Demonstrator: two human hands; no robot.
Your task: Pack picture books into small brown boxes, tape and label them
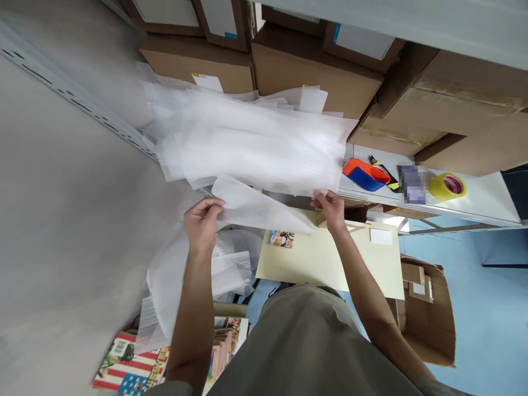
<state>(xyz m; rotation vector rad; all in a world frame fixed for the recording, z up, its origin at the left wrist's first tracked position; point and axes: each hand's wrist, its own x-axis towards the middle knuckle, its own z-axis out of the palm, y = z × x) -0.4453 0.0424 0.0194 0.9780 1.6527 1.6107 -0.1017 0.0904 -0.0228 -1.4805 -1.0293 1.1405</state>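
A thin white foam sheet (264, 210) hangs slanting below a shelf, its upper left corner pinched between the thumb and fingers of my left hand (203, 220). Its pointed right end dangles free. Above it lies a thick, uneven pile of similar translucent white foam sheets (251, 146), which overhangs the shelf's front edge. My right hand (330, 210) is closed in a pinch at the pile's lower right corner, on the edge of a foam sheet there. Whether that edge belongs to one sheet or more, I cannot tell.
Cardboard boxes (313, 71) stand behind the pile. An orange-and-blue tape dispenser (366, 175), a cutter (384, 171) and yellow tape (447, 186) lie on the shelf (490, 201). Below are a cream board (297, 264), an open carton (433, 319), more foam (173, 275) and books (132, 363).
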